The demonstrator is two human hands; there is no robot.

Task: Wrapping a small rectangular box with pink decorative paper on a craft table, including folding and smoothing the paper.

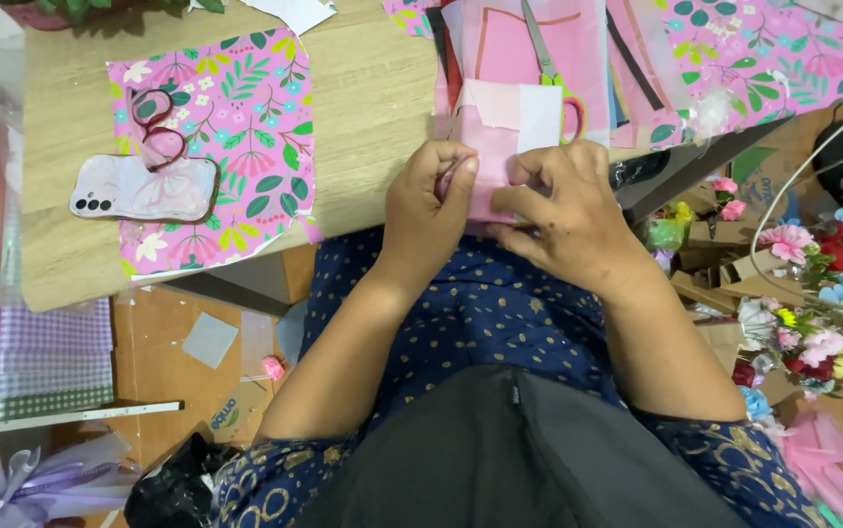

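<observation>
My left hand [429, 200] and my right hand [568, 210] both pinch a folded piece of pale pink paper [499, 132] at the near edge of the wooden table [372, 88]. The paper's top shows a lighter, whitish flap. The fingers of both hands press along the paper's lower edge, which they partly hide. Scissors [546, 59] with a pink and green handle lie just beyond the paper on a pile of pink sheets.
A pink floral sheet [245, 117] lies on the left of the table with a phone [143, 189] in a pale case and a dark red ribbon on it. More floral paper [763, 54] sits at the top right. Artificial flowers [822, 284] and cardboard boxes crowd the floor to the right.
</observation>
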